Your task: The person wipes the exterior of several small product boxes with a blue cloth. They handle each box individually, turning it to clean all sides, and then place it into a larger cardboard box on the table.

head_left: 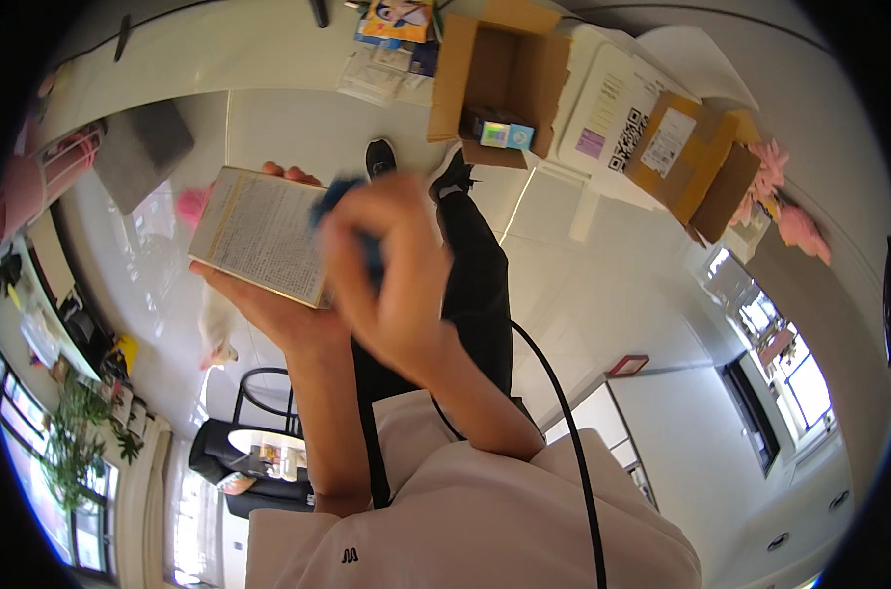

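A flat box (265,232) with dense small print on its face lies tilted across my left hand (298,316). The palm is under its near edge, and fingertips curl over its far edge. My right hand (394,265), blurred by motion, grips a dark blue cloth-like piece (338,199). This blue piece is at the right end of the box; whether it touches the face cannot be told. The box's right end is partly hidden behind my right hand.
An open cardboard box (445,88) with a small blue box (504,135) inside stands ahead on a white table (268,51). Right of it are a white package (600,96) and a brown carton (681,154). A white animal (217,324) is on the floor; a black cable (563,390) hangs beside me.
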Available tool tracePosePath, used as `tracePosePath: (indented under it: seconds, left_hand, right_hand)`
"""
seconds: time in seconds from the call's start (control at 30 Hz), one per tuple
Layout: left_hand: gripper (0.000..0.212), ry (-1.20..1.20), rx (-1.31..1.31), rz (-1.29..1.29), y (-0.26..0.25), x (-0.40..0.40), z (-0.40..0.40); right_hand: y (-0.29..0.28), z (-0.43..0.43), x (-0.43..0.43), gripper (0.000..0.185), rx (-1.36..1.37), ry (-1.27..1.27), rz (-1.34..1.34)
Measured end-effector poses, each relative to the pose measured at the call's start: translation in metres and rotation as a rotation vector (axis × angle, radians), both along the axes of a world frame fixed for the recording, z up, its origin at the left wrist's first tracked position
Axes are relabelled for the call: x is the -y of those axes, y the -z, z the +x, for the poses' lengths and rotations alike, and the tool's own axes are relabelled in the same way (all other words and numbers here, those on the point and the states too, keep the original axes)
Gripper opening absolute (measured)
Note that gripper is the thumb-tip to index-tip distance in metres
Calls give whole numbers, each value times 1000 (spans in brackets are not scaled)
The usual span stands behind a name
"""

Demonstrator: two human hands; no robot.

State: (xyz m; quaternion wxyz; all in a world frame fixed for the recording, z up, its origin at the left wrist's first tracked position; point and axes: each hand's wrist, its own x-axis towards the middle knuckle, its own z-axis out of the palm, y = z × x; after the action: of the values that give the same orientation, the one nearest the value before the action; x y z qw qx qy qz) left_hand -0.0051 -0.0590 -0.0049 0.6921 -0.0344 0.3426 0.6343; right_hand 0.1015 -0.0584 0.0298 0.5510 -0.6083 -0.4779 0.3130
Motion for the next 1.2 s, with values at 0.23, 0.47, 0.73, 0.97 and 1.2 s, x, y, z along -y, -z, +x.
tracePosePath:
  seconds: [0.23, 0.47, 0.73, 0.97, 1.2]
  left_hand:
    - [85, 58, 44, 81, 16, 26, 33]
    - [79, 101, 380, -60, 44, 16, 43]
    - [82, 534, -480, 77, 25, -39, 80]
    - [70, 1116, -1179, 414, 92, -85, 126]
    - [77, 1489, -1316, 676, 110, -107, 150]
  right_hand:
    - [-3, 25, -7, 25, -77, 77, 52]
    - [17, 40, 0, 20, 23, 188, -8]
    - [86, 124, 43, 13, -116, 476, -396]
    - [118, 121, 81, 16, -1219, 661, -728]
    - [181, 114, 88, 22, -1554, 693, -759]
